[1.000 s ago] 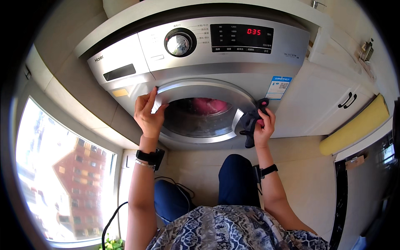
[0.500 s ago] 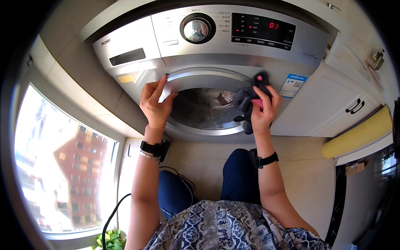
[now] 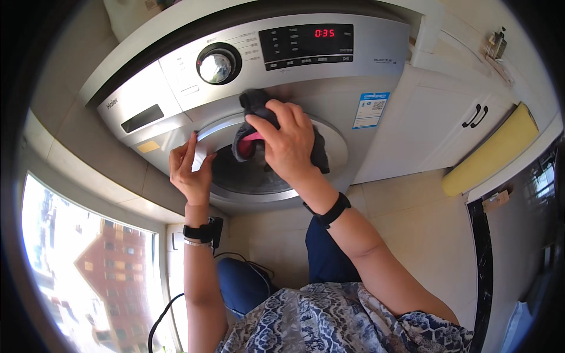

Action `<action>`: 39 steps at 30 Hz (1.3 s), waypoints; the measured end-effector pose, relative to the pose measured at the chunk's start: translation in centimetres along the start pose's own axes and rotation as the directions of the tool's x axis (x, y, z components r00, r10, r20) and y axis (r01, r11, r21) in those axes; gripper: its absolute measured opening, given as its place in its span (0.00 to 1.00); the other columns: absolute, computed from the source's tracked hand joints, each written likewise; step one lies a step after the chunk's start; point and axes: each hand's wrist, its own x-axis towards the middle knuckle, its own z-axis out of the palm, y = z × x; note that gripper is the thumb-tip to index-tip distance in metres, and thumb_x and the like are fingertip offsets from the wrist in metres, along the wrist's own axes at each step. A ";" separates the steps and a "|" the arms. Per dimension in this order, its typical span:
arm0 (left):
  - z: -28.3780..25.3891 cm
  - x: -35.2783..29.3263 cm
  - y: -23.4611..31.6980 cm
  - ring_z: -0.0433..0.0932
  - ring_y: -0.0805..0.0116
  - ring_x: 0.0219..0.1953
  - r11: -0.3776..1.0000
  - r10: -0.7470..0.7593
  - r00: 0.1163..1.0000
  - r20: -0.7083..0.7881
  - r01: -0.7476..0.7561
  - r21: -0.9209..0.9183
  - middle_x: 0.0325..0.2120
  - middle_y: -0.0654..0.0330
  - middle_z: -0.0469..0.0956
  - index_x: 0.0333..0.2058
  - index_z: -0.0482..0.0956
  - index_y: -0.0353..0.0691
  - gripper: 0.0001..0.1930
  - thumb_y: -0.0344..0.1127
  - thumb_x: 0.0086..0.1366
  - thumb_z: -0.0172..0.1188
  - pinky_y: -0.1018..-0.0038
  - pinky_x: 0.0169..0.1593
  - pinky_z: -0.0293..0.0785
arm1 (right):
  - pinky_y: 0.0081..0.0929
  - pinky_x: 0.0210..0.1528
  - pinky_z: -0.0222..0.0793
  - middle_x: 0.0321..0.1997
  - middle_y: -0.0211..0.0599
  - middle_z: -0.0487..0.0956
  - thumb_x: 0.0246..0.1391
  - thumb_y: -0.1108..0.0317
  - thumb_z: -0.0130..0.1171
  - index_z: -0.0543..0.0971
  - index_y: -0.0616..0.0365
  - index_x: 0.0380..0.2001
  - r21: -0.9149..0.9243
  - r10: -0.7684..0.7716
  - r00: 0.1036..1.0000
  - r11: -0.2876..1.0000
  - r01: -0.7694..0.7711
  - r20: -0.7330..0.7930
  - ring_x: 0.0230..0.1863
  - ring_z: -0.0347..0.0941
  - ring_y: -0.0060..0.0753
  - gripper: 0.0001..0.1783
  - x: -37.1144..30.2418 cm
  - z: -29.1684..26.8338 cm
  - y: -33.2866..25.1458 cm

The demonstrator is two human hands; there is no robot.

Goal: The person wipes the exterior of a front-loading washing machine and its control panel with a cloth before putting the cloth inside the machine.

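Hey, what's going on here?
Someone is at a front-loading washing machine, using both bare hands. Their right hand holds a dark cloth with a pink patch over the upper part of the round door. Their left hand is at the door's left rim, thumb and forefinger apart. The door looks shut, and the display above it is lit with red digits.
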 end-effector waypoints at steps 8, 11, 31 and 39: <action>0.2 -0.2 -0.5 0.77 0.64 0.34 0.998 0.057 0.998 -0.006 -0.057 0.021 0.33 0.61 0.76 0.48 0.82 0.46 0.33 0.30 0.36 0.75 0.70 0.38 0.76 | 0.41 0.51 0.63 0.51 0.45 0.70 0.40 0.70 0.60 0.80 0.48 0.46 -0.026 0.234 0.960 0.970 -0.240 -0.153 0.48 0.67 0.50 0.23 -7.5 -3.3 6.2; 0.1 -0.4 -0.5 0.77 0.64 0.34 0.998 0.048 0.999 0.003 -0.048 0.042 0.32 0.62 0.75 0.48 0.82 0.45 0.33 0.30 0.36 0.75 0.70 0.38 0.76 | 0.42 0.55 0.62 0.51 0.49 0.69 0.46 0.70 0.58 0.77 0.56 0.45 0.055 0.438 0.858 0.896 -0.440 -0.267 0.50 0.66 0.54 0.19 -13.5 -3.0 9.1; 0.8 -0.5 -0.6 0.76 0.63 0.35 0.999 0.037 0.999 0.014 -0.037 0.012 0.32 0.61 0.75 0.49 0.81 0.45 0.33 0.27 0.37 0.73 0.68 0.41 0.74 | 0.53 0.68 0.39 0.71 0.45 0.56 0.46 0.66 0.60 0.73 0.46 0.59 -0.183 0.141 0.981 0.969 -0.164 -0.134 0.70 0.50 0.55 0.32 -0.3 -7.9 8.9; 0.1 -0.5 -0.7 0.76 0.64 0.35 1.000 0.020 1.000 0.004 -0.020 0.014 0.32 0.61 0.73 0.49 0.81 0.44 0.34 0.26 0.36 0.73 0.69 0.41 0.75 | 0.57 0.69 0.35 0.71 0.45 0.54 0.57 0.58 0.48 0.68 0.46 0.63 -0.288 0.191 0.956 0.924 -0.253 -0.224 0.72 0.45 0.59 0.29 -5.9 -4.6 13.2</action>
